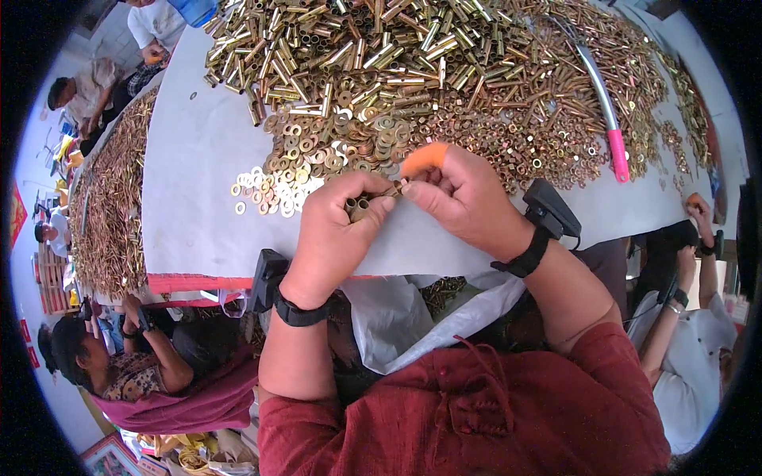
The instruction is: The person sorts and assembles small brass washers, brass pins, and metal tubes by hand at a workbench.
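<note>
Above the near part of the table, my left hand (337, 226) is closed round a few brass-coloured metal sleeves (359, 207), their round open ends facing me. An orange finger cover (425, 159) sits on the index finger of my right hand (468, 194). Thumb and finger of that hand pinch a small coppery piece, apparently a nut, against the tip of a part that sticks out of my left hand. My fingers hide most of that part. Just beyond both hands lie loose flat washers (317, 151) and a spread of small hex nuts (508, 147).
A big heap of metal sleeves (357, 47) covers the far table, with bolts at its right. A curved metal tool with a pink handle (617, 155) lies on the right. A white plastic bag (389, 317) is at my lap. Other people sit at both sides.
</note>
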Available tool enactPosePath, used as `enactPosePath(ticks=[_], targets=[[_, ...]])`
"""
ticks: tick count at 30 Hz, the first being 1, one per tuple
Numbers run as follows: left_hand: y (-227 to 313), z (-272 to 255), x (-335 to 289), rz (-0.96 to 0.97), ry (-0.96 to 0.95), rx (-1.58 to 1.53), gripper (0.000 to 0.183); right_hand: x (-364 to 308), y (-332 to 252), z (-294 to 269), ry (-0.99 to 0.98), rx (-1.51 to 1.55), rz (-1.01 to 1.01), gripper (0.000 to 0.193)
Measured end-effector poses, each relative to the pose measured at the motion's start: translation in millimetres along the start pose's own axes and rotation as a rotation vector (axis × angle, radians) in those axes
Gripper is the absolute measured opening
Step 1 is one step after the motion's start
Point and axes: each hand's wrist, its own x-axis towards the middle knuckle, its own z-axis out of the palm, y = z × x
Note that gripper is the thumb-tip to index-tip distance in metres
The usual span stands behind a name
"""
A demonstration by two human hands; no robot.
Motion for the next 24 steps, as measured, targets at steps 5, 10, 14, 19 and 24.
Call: enactPosePath(ticks=[5, 10, 14, 19, 24], targets=[[8, 0, 1, -0.123, 0.114, -0.040, 0.009, 2, 19, 5, 0.028, 0.009, -0.036, 0.022], [4, 0, 0, -0.159, 0.101, -0.097, 0.010, 3, 17, -1, -0.082, 0.145, 0.111, 0.022], [0, 2, 1, -0.160, 0.110, -0.117, 0.010, 4, 20, 0, -0.012, 0.173, 0.018, 0.022], [0, 3, 1, -0.160, 0.111, -0.097, 0.009, 4, 17, -1, -0.081, 0.228, 0.108, 0.021], [2, 6, 3, -0.182, 0.127, -0.136, 0.009, 0, 12, -7, -0.117, 0.169, 0.153, 0.020]])
